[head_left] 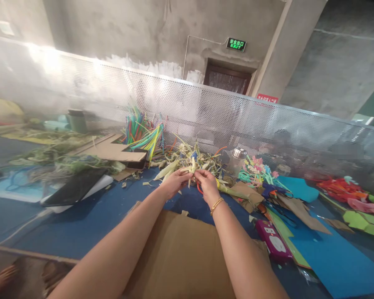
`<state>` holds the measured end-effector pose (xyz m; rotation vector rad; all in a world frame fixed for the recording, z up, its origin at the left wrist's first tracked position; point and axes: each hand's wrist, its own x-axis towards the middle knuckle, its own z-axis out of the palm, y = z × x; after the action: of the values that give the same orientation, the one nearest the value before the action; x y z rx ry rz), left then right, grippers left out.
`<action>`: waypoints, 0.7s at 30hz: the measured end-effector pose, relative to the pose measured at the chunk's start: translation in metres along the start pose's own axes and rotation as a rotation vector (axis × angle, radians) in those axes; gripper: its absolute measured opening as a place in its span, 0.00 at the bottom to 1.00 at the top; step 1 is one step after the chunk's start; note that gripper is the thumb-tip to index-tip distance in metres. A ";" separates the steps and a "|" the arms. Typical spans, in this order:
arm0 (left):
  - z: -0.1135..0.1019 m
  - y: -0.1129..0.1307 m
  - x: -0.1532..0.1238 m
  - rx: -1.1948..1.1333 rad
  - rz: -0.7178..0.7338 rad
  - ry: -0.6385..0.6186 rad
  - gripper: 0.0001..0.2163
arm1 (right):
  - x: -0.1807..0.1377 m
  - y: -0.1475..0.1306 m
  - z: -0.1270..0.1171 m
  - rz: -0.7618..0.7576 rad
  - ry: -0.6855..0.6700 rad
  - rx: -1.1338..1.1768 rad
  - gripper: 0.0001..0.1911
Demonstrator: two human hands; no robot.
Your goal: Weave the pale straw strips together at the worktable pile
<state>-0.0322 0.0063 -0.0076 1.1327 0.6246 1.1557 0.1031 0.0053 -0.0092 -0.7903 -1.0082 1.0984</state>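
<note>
The left hand [176,183] and the right hand [207,183] meet near the middle of the view, and their fingertips come close to each other. On each hand the thumb and the forefinger are pinched together on a small pale yellow piece [192,165], which looks like a strip of husk; the other fingers are curled, and how tightly they press I cannot tell. The piece is held above the blue table [109,228], in front of a loose heap of dry husks [168,170]. Just beside the right hand, a red curved thing [200,188] shows partly, but what it is I cannot tell. Under the forearms lies a cardboard sheet [180,253], and its far edge is a little nearer to the person than the hands. Behind the heap, a perforated metal panel [174,97] stands as a limit on the far side. To the left, blue surface with small scraps is visible between the left forearm and a black flat object [76,187]. To the right the room is narrower, because brown paper pieces [247,195] and a purple case [273,241] lie near the right arm.
</note>
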 end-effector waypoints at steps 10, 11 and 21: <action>0.005 0.005 -0.003 -0.009 -0.027 0.100 0.15 | -0.004 0.002 0.003 -0.042 -0.048 -0.100 0.12; 0.005 0.005 -0.003 0.046 -0.010 0.094 0.15 | -0.005 0.000 0.003 -0.038 -0.061 -0.107 0.12; 0.000 0.004 -0.004 0.287 -0.068 -0.082 0.19 | -0.001 -0.012 -0.008 -0.029 0.006 -0.131 0.17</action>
<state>-0.0352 0.0024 -0.0042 1.3836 0.7762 0.9764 0.1142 0.0006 -0.0010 -0.8810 -1.0915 1.0129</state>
